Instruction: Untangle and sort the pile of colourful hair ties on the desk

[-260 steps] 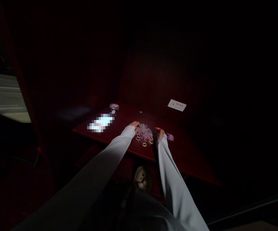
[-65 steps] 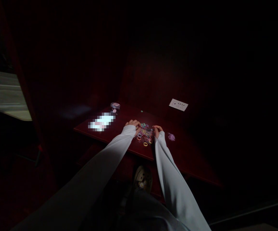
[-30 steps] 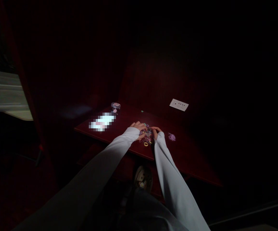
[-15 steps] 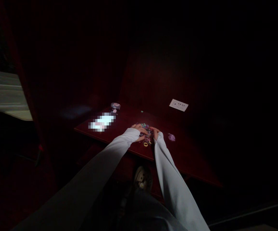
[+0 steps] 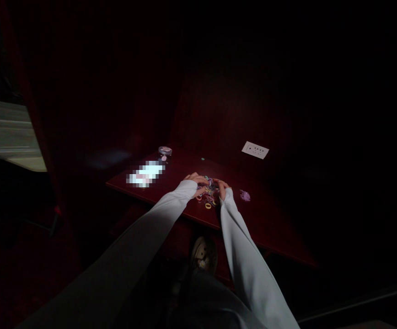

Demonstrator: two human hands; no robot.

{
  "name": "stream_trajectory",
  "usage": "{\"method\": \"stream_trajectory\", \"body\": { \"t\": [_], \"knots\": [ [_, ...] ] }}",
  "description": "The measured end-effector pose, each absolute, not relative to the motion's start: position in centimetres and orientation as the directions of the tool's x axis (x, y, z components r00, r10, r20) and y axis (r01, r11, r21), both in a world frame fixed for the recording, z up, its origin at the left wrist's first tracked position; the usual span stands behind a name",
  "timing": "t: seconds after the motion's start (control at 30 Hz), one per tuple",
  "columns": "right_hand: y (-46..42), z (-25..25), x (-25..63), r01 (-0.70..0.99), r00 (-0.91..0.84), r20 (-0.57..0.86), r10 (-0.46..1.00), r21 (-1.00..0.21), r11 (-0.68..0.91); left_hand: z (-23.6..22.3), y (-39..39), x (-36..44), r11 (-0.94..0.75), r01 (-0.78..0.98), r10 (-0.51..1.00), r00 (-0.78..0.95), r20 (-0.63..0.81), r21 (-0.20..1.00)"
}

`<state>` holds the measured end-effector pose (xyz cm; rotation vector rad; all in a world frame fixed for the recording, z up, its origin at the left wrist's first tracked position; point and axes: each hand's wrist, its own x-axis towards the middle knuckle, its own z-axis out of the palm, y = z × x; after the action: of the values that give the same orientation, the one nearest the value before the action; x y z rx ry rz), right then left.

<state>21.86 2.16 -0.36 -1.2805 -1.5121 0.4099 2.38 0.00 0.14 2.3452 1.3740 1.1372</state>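
On the dark red table lies a loose pile of small coloured hair ties, mixed purple, pink, green and yellow. My left hand rests on the pile's left side with its fingers stretched out and apart. At the right edge of the pile is my right hand, its fingers bent loosely inward. Nothing held shows in either hand, though the fingertips are dim. A yellow hair tie lies at the near side of the pile. To the right of my right hand sits a separate purple clump, apparently hair ties.
A bright blurred-out screen lies on the table at left. Behind it stands a round clear container with a lid. One small green ring lies farther back. A white socket plate is on the back panel.
My left hand has shifted slightly left and back, uncovering more of the hair ties. My right hand stays at the pile's right edge, its fingers bent a little more.
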Motion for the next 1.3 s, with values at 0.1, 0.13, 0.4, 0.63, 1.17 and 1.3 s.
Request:
{"method": "stream_trajectory", "body": {
  "t": [0.1, 0.13, 0.4, 0.63, 1.17, 1.3],
  "knots": [
    [1.2, -0.2, 21.8, 0.569, 0.097, 0.493, 0.865, -0.741, 0.358, 0.0, 0.0, 2.5, -0.555, 0.663, 0.8, 0.261, 0.54, 0.503],
    [0.9, -0.1, 21.7, 0.577, 0.086, 0.494, 0.865, -0.732, 0.361, -0.1, 0.0, 2.6, -0.558, 0.662, 0.797, 0.26, 0.545, 0.5],
    [0.9, -0.6, 21.8, 0.606, -0.044, 0.53, 0.847, -0.659, 0.445, -0.4, 0.4, 2.7, -0.588, 0.66, 0.776, 0.299, 0.555, 0.468],
    [1.8, -0.9, 22.2, 0.613, -0.021, 0.511, 0.859, -0.672, 0.415, -0.9, 0.8, 2.7, -0.602, 0.656, 0.761, 0.298, 0.577, 0.455],
    [0.9, -0.5, 22.2, 0.624, -0.025, 0.528, 0.849, -0.655, 0.426, -0.1, 0.3, 2.6, -0.554, 0.674, 0.803, 0.277, 0.528, 0.489],
    [0.3, 0.2, 22.0, 0.668, 0.064, 0.565, 0.822, -0.637, 0.386, 0.3, 0.0, 2.2, -0.567, 0.65, 0.803, 0.299, 0.516, 0.506]
  ]
}}
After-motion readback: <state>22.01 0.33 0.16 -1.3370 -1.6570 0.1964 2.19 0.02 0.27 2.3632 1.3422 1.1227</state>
